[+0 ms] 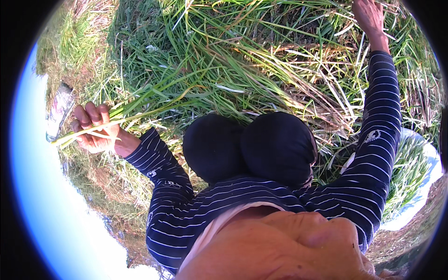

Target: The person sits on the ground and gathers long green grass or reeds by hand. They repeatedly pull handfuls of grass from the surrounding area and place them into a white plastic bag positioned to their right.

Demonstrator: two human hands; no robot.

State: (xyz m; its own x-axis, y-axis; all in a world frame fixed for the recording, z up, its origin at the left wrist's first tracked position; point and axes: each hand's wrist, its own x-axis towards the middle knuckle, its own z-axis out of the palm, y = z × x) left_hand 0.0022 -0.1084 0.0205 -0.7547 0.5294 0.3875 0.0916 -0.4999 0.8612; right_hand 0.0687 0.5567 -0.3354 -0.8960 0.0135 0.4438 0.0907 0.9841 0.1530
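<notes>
At the left of the head view, my left hand [96, 127] is closed around a few long green grass stalks [140, 114]. Their pale cut-looking ends stick out past the hand at the lower left, and their leaves trail to the upper right. My right hand [369, 15] reaches out to the top right, among standing and fallen grass; its fingers are cut off by the picture's edge, so what they touch cannot be told. Before my bent, dark-clad knees lies a thick spread of long green and dry straw-coloured grass [266, 70].
Beside my right arm, at the right edge, a white sheet or sack [432, 164] bears a heap of green grass blades [406, 175]. A pale, blurred object [60, 110] lies beyond my left hand. Taller grass [421, 84] stands at the right.
</notes>
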